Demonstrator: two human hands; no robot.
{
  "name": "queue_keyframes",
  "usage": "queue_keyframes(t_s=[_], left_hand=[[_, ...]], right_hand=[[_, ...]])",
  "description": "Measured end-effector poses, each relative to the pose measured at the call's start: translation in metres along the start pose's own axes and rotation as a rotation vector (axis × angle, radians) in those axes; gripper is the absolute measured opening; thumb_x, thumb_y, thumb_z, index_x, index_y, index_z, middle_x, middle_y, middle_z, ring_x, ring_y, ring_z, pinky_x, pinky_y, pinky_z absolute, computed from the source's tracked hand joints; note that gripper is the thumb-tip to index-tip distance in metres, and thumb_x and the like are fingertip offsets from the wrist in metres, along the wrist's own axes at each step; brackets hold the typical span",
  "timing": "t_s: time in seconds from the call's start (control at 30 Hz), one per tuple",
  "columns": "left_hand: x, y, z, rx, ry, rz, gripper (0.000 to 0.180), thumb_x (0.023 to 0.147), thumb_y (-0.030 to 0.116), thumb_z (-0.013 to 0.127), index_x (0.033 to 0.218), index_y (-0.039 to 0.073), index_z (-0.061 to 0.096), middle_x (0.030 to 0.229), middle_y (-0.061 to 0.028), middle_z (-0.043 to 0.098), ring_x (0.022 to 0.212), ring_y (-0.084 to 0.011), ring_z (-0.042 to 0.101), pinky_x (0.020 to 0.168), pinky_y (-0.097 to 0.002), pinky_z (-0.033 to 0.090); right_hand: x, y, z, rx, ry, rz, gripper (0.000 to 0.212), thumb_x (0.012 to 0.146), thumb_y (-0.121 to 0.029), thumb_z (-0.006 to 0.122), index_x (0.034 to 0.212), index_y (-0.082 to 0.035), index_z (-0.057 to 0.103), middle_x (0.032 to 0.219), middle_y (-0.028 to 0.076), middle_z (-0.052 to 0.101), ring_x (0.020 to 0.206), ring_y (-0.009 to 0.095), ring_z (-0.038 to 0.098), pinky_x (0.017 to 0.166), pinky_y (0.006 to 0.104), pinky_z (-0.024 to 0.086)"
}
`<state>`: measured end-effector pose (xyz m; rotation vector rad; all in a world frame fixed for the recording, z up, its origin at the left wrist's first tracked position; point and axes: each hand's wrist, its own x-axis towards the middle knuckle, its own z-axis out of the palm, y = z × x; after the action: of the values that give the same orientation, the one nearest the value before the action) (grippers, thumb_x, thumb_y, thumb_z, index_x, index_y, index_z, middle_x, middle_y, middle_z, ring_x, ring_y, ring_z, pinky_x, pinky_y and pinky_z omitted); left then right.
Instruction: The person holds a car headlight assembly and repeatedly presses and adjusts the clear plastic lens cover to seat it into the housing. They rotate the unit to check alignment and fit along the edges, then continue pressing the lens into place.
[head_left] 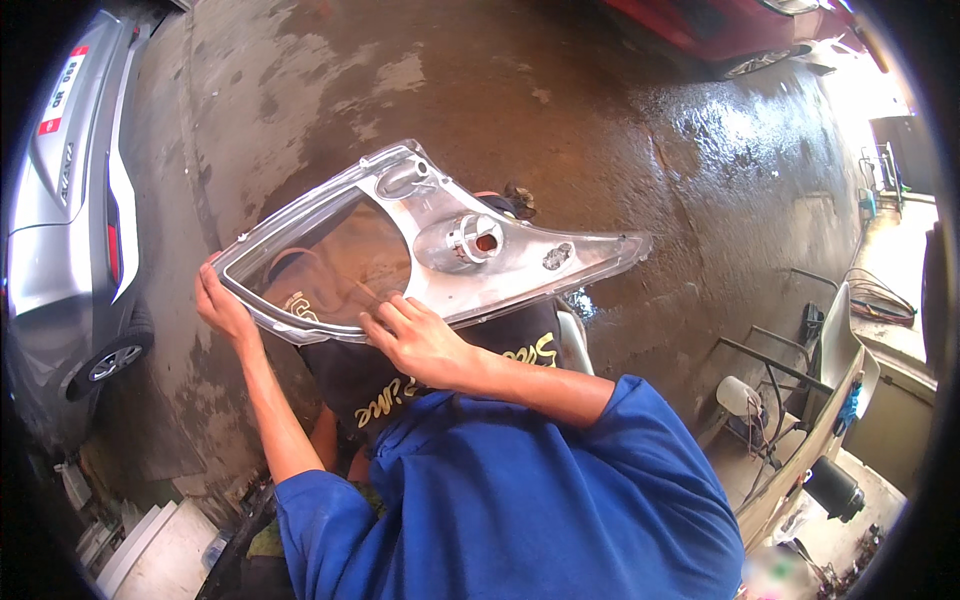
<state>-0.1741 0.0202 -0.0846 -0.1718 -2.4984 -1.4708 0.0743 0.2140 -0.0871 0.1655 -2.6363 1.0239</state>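
A car headlight housing (440, 287), clear and silvery grey, is held up in front of my blue-sleeved body. It tapers to a point on the right, and a round bulb socket sits in its middle. The wide left part is see-through. My left hand (228, 302) grips the left end, thumb and fingers around the rim. At the lower edge my right hand (415, 342) is closed, its bent fingers on the rim beside the see-through part; the fingertips are partly hidden. Below the housing lies black cloth (345, 372) with yellow lettering.
A silver car (70, 210) stands at the left and a red car (700, 30) at the far right. The concrete floor (560, 110) is wet. On the right are a metal-framed chair (780, 370), a coiled cable (880, 297) and a black cylinder (835, 489). White panels (160, 555) lie lower left.
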Motion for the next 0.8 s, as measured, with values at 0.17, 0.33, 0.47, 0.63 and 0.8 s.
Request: queue_keyframes(t_s=[0.17,0.33,0.47,0.63,0.8], left_hand=[[0.013,-0.006,-0.008,-0.113,-0.041,-0.046,0.041,0.108,0.031,0.048,0.12,-0.002,0.069,0.111,-0.0121,0.072,0.101,-0.0214,0.067,0.091,-0.036,0.051],[-0.027,0.094,0.003,0.335,0.127,0.454,0.029,0.105,0.022,0.06,0.121,-0.001,0.068,0.11,-0.0105,0.07,0.1,-0.0229,0.065,0.094,-0.0364,0.049],[-0.14,0.233,0.022,0.008,-0.725,0.252,0.02,0.087,0.014,0.077,0.103,0.003,0.072,0.096,-0.0078,0.072,0.085,-0.0216,0.067,0.082,-0.0349,0.054],[-0.237,0.216,0.091,0.279,-0.824,0.67,0.027,0.085,0.017,0.076,0.108,0.002,0.074,0.102,-0.012,0.069,0.099,-0.031,0.066,0.087,-0.041,0.055],[-0.256,0.191,0.104,0.355,-0.664,0.748,0.032,0.087,0.016,0.076,0.115,0.001,0.072,0.108,-0.013,0.067,0.099,-0.031,0.066,0.088,-0.0412,0.055]], right_hand=[[0.004,0.0,-0.012,0.011,0.011,-0.083,0.042,0.082,-0.014,0.062,0.118,0.007,0.062,0.101,0.015,0.058,0.098,0.03,0.059,0.084,0.0399,0.052],[0.009,0.004,-0.011,0.033,0.023,-0.056,0.048,0.074,-0.009,0.065,0.12,0.006,0.062,0.1,0.014,0.058,0.095,0.03,0.059,0.083,0.0406,0.052],[0.005,0.006,0.007,0.232,0.173,-0.074,0.04,0.079,-0.011,0.063,0.116,0.006,0.064,0.099,0.013,0.058,0.095,0.03,0.059,0.083,0.0396,0.052],[0.019,-0.009,0.013,-0.194,0.143,0.001,0.035,0.077,-0.014,0.065,0.109,0.0,0.068,0.097,0.009,0.058,0.095,0.024,0.059,0.081,0.0358,0.049],[0.019,-0.013,0.017,-0.226,0.211,0.011,0.031,0.075,-0.015,0.067,0.103,-0.001,0.068,0.096,0.008,0.057,0.095,0.023,0.058,0.079,0.034,0.048]])
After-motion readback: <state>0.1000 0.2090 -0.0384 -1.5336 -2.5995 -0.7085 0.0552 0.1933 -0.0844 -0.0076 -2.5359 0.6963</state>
